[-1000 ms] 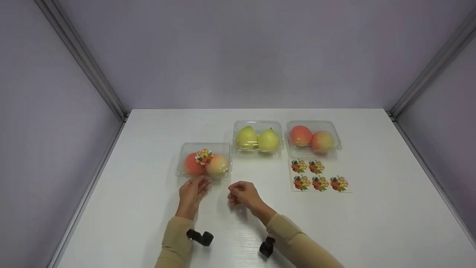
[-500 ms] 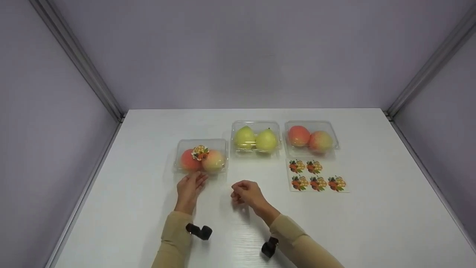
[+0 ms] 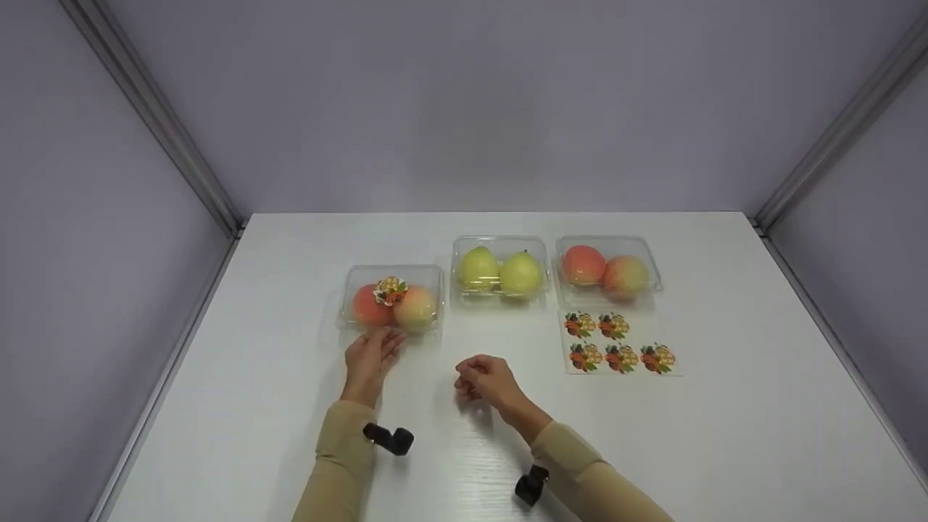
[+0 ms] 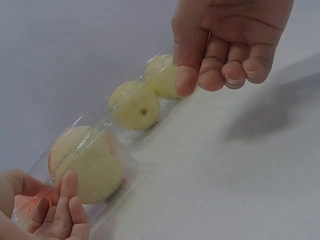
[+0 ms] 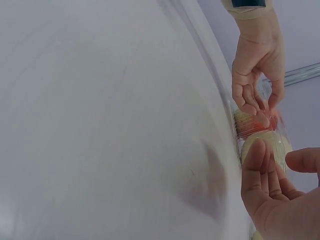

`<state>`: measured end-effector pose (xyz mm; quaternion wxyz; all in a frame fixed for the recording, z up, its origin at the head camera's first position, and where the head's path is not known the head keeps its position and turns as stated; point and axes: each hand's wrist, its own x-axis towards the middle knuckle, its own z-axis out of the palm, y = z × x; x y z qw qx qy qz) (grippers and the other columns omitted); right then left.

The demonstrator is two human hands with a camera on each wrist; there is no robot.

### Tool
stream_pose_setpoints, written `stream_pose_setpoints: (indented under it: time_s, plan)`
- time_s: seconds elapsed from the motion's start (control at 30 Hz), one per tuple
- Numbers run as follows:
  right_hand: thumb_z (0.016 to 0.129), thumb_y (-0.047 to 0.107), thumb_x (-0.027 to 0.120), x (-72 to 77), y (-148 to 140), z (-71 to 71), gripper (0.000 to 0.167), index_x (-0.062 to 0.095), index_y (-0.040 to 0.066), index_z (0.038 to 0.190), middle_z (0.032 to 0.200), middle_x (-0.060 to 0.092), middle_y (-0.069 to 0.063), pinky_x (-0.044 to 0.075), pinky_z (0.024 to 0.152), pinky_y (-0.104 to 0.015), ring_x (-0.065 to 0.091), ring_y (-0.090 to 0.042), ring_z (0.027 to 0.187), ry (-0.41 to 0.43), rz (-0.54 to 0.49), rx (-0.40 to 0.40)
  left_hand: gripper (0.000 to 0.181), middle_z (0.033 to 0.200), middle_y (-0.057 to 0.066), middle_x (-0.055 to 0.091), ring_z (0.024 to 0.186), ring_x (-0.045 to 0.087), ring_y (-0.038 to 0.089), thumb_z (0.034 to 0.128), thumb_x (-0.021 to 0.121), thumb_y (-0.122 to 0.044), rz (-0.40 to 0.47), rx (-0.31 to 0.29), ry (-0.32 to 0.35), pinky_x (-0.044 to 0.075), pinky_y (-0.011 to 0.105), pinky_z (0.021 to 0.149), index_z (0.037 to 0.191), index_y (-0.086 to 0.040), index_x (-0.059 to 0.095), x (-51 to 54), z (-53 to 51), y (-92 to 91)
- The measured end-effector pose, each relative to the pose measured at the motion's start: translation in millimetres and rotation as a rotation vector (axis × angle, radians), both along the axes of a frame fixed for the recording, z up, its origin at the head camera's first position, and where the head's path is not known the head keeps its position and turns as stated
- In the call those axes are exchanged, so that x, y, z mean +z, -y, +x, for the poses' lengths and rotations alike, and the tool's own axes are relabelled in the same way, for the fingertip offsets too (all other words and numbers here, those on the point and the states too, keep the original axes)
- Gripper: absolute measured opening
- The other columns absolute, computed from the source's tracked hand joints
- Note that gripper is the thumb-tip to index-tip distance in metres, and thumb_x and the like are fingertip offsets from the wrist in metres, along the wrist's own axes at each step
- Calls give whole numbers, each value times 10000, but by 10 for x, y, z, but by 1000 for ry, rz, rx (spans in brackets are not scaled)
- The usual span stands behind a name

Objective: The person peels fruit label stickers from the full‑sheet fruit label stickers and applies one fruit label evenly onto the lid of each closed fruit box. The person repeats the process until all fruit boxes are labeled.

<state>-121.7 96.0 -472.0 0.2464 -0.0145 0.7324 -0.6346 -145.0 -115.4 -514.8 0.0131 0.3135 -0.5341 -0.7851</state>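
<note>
Pinched by the left hand, one box shows its sticker clearly only in head view.

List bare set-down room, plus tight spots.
Free: table left of the stickered box and right of the sticker sheet. Crowded: left grip at that box's front edge; slim gap between yellow-fruit box and unstickered red-fruit box.

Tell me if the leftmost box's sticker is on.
On: the fruit-print sticker shows atop the leftmost clear clamshell, the left hand at its near edge.
</note>
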Motion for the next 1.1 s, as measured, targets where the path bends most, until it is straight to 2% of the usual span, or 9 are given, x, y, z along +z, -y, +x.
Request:
stream_pose_setpoints:
  time_s: [0.13, 0.3, 0.4, 0.63, 0.87, 1.1]
  plan:
    - [947, 53, 516, -119, -5, -45, 254, 593, -151, 1078, 753, 667, -49, 568, 655, -259, 604, -83, 651, -1, 14, -4, 241, 853, -44, 709, 838, 687, 41, 974, 534, -191, 6, 1, 0, 531, 275, 912, 1132, -12, 561, 8, -31, -1]
    - [951, 93, 528, -331, -3, -106, 264, 607, -119, 1088, 753, 662, -21, 559, 629, -242, 602, -72, 648, 5, 25, -3, 238, 854, -38, 706, 839, 686, 48, 977, 529, -190, 14, 5, 3, 499, 337, 1010, 1134, -13, 557, 20, -74, 7]
    - [952, 110, 529, -383, -6, -113, 269, 611, -102, 1095, 753, 656, -7, 557, 620, -233, 602, -69, 648, 6, 25, 0, 242, 862, -41, 701, 849, 682, 47, 979, 528, -196, 23, -1, 1, 486, 338, 1029, 1140, -19, 556, 24, -101, 20]
    - [956, 101, 529, -397, -8, -94, 264, 609, -111, 1093, 758, 666, -17, 561, 618, -234, 606, -71, 635, 11, 7, 0, 210, 839, -36, 703, 838, 683, 59, 966, 532, -168, 28, 7, -28, 523, 284, 914, 1104, -16, 573, 20, -155, 40]
    - [953, 71, 526, -356, -21, -93, 269, 590, -147, 1097, 761, 666, -45, 568, 633, -252, 608, -86, 633, 21, -3, 4, 230, 861, -31, 693, 835, 677, 51, 975, 519, -172, 36, 4, -23, 484, 328, 1002, 1132, -9, 565, 48, -229, 59]
    - [954, 105, 538, -369, -40, -70, 272, 605, -123, 1087, 751, 662, -11, 561, 625, -232, 602, -68, 627, 1, -6, 0, 284, 968, 13, 676, 873, 669, 55, 976, 511, -189, 24, -17, -18, 464, 341, 1051, 1183, 3, 546, 48, -308, 87]
